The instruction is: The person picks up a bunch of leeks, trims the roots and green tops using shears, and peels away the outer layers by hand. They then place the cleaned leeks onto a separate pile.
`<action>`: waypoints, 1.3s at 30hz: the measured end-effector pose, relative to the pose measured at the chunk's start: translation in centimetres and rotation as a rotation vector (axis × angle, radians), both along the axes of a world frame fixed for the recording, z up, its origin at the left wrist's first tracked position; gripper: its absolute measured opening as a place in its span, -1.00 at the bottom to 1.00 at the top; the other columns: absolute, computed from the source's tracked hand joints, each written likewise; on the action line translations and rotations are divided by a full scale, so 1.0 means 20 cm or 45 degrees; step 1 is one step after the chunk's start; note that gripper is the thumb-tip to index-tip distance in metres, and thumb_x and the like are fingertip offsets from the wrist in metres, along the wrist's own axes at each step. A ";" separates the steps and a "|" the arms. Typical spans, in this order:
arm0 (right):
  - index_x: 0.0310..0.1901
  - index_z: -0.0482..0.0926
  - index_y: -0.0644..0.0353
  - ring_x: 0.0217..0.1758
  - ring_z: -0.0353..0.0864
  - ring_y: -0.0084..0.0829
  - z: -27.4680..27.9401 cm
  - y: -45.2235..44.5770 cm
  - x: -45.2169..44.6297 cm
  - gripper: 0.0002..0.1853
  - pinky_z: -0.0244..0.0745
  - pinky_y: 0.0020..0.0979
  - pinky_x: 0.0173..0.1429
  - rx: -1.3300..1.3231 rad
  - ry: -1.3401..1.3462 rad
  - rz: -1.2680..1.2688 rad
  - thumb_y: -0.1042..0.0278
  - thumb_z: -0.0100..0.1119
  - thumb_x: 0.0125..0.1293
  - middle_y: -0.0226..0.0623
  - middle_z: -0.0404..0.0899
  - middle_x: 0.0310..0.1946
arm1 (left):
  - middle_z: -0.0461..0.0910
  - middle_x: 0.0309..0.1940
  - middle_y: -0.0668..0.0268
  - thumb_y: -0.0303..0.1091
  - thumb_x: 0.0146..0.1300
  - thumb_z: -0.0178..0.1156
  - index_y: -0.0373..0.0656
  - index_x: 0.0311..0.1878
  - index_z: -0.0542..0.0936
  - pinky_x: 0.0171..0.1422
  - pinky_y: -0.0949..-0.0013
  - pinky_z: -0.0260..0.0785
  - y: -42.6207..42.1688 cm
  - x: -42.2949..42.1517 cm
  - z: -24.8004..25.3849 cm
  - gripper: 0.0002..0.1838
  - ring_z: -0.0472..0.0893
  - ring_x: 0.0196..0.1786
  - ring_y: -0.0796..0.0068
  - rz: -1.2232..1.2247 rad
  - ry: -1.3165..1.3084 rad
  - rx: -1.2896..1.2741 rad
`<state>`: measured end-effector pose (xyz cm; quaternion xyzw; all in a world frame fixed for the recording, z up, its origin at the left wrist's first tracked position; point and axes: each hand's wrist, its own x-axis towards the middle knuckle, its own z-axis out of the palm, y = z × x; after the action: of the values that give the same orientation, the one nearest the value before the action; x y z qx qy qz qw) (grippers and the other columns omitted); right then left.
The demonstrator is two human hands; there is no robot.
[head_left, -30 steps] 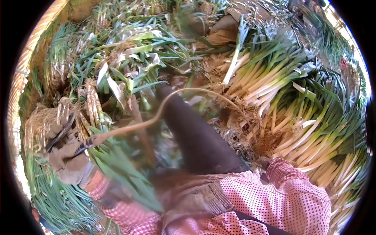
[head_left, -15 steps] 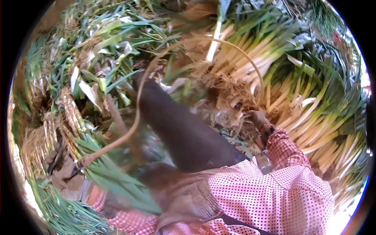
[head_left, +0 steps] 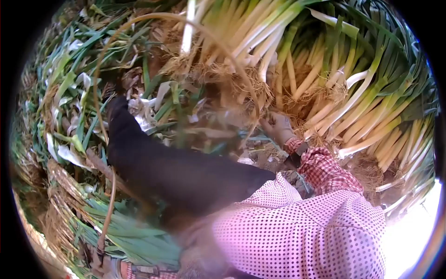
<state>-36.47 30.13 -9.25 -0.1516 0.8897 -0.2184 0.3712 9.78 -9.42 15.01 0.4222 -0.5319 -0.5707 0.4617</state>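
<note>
My left hand [head_left: 99, 269], gloved and partly cut off at the lower left, is closed round the dark-wrapped end of a long thin brown strip [head_left: 112, 202]. The strip arches up and over to the right, coming down beside my right hand [head_left: 278, 128]. That hand reaches to the roots of the leeks [head_left: 320, 79], its fingers drawn together; what they hold is hidden among roots and blur. Long green leaves [head_left: 132, 235] lie beside my left hand.
A dark-clothed leg [head_left: 176, 172] stretches across the middle left. Loose leaves and peelings [head_left: 69, 88] cover the ground at the left. A root-covered bundle [head_left: 60, 204] lies at the lower left. A dotted pink garment [head_left: 302, 228] fills the lower right.
The view has shifted right and down towards the leeks. My right hand has reached forward to their roots. My left hand has slipped towards the lower edge, still gripping the strip.
</note>
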 end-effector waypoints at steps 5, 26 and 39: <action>0.24 0.51 0.23 -0.27 0.69 -0.33 -0.28 0.13 0.18 -0.50 0.61 -0.36 -0.12 0.087 -0.744 -0.224 0.25 0.32 0.31 -0.07 0.69 -0.15 | 0.37 0.40 -0.08 -0.17 0.46 0.03 -0.42 0.43 0.29 0.65 -0.03 -0.11 -0.05 -0.19 -0.03 -0.38 0.34 0.43 0.04 -0.026 -0.057 0.024; 0.05 0.66 0.06 -0.12 0.72 -0.15 -0.78 -0.48 0.56 -0.68 0.58 -0.13 0.00 0.104 -0.563 0.485 0.22 0.28 0.27 -0.06 0.70 -0.22 | 0.38 0.39 -0.10 -0.19 0.49 -0.01 -0.43 0.43 0.29 0.66 -0.06 -0.13 -0.05 -0.32 0.10 -0.41 0.36 0.42 0.04 -0.039 -0.061 -0.081; 0.52 0.12 0.22 0.29 0.54 -0.26 -0.19 -0.94 0.14 0.15 0.52 -0.22 0.32 -0.670 -0.268 0.289 -0.20 0.56 0.05 0.04 0.42 0.35 | 0.38 0.38 -0.11 -0.20 0.51 -0.03 -0.43 0.42 0.28 0.66 -0.08 -0.13 0.04 -0.49 0.22 -0.43 0.37 0.41 0.04 -0.139 0.105 -0.275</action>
<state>-33.70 11.37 -13.07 -0.3175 0.7366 -0.4129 0.4313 0.07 -8.68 19.45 0.3165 -0.5931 -0.5513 0.4942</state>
